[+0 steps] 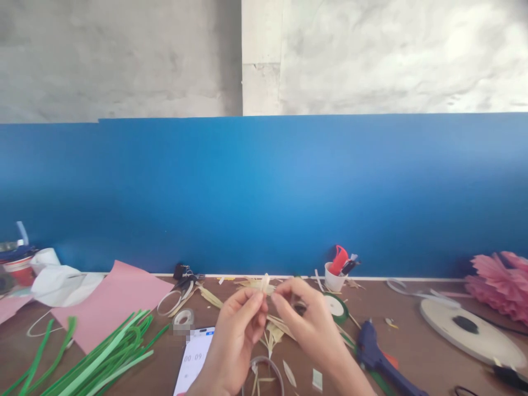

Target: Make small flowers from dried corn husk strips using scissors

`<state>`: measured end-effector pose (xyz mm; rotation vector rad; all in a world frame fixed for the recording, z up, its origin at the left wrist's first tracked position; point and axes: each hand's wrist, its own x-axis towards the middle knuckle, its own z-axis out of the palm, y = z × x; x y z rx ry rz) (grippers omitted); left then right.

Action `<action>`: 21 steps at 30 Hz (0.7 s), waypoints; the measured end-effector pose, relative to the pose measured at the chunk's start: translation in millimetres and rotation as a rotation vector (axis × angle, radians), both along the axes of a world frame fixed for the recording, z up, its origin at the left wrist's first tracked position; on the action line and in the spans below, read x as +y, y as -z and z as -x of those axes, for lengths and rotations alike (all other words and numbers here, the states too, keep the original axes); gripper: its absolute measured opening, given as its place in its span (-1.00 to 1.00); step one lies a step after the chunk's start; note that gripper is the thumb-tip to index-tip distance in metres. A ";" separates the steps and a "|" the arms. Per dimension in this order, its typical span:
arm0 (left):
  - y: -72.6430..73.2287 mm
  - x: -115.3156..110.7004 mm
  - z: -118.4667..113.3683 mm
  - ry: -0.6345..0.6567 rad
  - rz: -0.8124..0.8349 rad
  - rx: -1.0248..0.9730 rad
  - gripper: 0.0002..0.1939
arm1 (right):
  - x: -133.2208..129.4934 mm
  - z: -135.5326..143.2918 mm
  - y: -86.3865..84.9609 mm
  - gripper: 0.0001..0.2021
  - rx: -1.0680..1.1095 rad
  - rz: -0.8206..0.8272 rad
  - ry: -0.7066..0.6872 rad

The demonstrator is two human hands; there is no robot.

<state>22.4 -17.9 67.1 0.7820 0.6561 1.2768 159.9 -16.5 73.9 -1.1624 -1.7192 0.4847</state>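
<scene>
At the lower centre of the head view, the left hand [241, 333] grips a small pale strip [265, 284] between thumb and fingertips; the strip points upward, raised above the desk [396, 311]. The right hand [307, 316] is positioned just beside it, thumb and index finger brought together near the strip; whether these fingers grasp anything cannot be determined. Below and between the hands lie loose straw-coloured pieces [271, 336]. Left of the left hand are a phone [193, 357], partly covered by the wrist, and a roll of clear tape [183, 317]. Farther left, a bundle of green fuzzy stems [111, 352] lies in front of a pink sheet [119, 297]. Behind the right hand stands a white cup [333, 280] containing a red-handled tool [339, 260]; a green-edged spool [336, 307] lies nearer. To the right are a dark blue glue gun [377, 352], a flat beige disc [443, 313] and pink ruffled paper [499, 283]. A blue panel [264, 192] borders the rear edge.
</scene>
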 end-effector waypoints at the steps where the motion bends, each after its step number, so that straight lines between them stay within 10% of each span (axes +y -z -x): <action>1: -0.9 -0.1 -0.1 -0.020 -0.009 -0.015 -0.69 | -1.1 2.0 -2.0 -0.77 0.009 0.173 -0.067; 5: -1.6 0.2 0.2 -0.092 -0.038 -0.046 -0.68 | -5.8 13.1 -6.5 -0.76 -0.022 0.488 -0.184; 14: 10.0 4.0 -0.1 -0.191 -0.063 -0.046 -0.74 | -0.7 28.6 19.0 -0.88 0.040 0.517 -0.202; 21: 6.2 4.1 0.0 -0.237 -0.099 0.023 -0.70 | -9.1 28.0 7.4 -0.91 -0.050 0.581 -0.135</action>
